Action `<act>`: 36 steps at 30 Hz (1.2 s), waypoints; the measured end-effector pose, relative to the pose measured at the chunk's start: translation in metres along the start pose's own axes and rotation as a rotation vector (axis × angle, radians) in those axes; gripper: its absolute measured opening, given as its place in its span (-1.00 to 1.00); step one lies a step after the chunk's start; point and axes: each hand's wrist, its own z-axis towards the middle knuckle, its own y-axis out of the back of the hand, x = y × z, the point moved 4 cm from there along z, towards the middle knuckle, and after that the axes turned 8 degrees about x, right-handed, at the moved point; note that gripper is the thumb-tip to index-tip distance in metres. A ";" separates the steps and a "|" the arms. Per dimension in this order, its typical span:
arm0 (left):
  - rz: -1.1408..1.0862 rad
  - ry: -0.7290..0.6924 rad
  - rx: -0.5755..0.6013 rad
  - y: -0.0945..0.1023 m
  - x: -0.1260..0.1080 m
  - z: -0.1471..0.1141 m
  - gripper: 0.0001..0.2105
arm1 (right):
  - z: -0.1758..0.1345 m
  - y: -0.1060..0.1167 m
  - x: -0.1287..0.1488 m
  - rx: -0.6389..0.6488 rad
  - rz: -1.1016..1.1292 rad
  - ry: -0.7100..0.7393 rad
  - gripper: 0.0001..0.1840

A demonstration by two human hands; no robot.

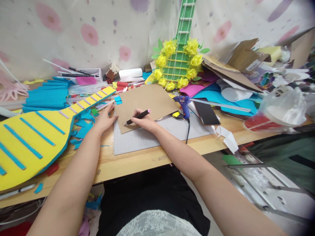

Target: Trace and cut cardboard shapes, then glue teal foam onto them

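Pink-flowered sheeting (105, 19) backs a cluttered wooden table (128, 165). Brown cardboard (150, 98) lies at frame centre; the right hand (145, 122) grips a black marker (139, 117) in its fingers over the cardboard's lower left. The left hand (103, 121), fingers loosely spread, grasping nothing, rests beside its left edge. Right of centre sits a blue glue gun (183, 104).
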 end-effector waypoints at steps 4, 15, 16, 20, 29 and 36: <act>0.047 -0.011 0.031 -0.001 0.001 0.000 -0.29 | 0.001 0.004 -0.003 -0.104 -0.018 -0.001 -0.87; -0.072 -0.077 -0.353 0.013 -0.021 -0.009 -0.57 | -0.005 0.036 -0.003 -0.553 0.108 -0.044 -0.83; -0.066 -0.080 -0.377 0.015 -0.024 -0.011 -0.57 | -0.006 0.039 -0.003 -0.570 0.112 -0.043 -0.82; -0.012 -0.079 -0.482 0.024 -0.034 -0.019 -0.52 | -0.007 0.050 -0.005 -0.626 0.143 -0.024 -0.79; 0.219 0.004 -0.487 0.042 -0.050 0.000 -0.57 | -0.010 0.066 -0.010 -0.687 0.195 -0.048 -0.80; 0.004 0.193 0.030 0.017 -0.026 0.052 -0.82 | -0.008 0.068 -0.011 -0.707 0.304 -0.069 -0.77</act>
